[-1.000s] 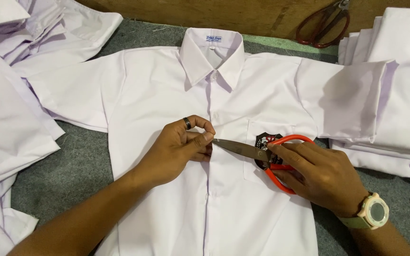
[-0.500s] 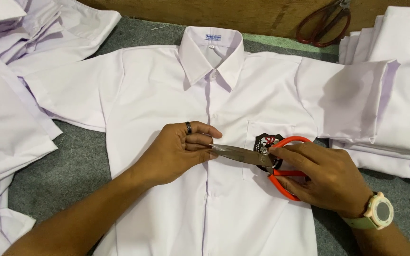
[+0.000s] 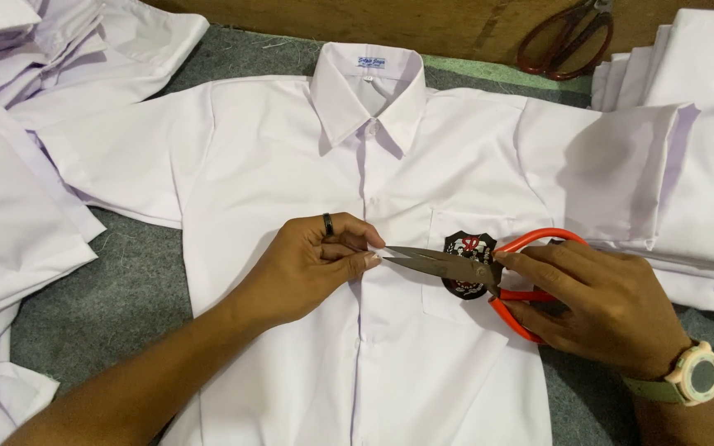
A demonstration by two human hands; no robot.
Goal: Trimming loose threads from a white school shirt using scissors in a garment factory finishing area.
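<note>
A white short-sleeved shirt point(image 3: 291, 149) lies flat and buttoned on a grey felt surface, collar away from me. Its chest pocket carries a dark embroidered badge point(image 3: 463, 248). My left hand point(image 3: 316, 264), with a dark ring on one finger, pinches the shirt's front placket between thumb and fingertips. My right hand point(image 3: 605, 301), with a pale wristwatch, grips red-handled scissors point(image 3: 530, 289). Their metal blades point(image 3: 427, 260) point left, slightly apart, with the tips touching the pinched spot at my left fingertips.
Stacks of white shirts lie at the left point(image 3: 18, 190) and at the right point(image 3: 696, 165). A second pair of dark-handled scissors point(image 3: 564, 41) rests at the back by a wooden board point(image 3: 423, 25). Grey felt point(image 3: 117, 272) shows around the shirt.
My left hand has shifted its pinch on the placket, and the scissors' tips have come up against my left fingertips. The shirt has not moved.
</note>
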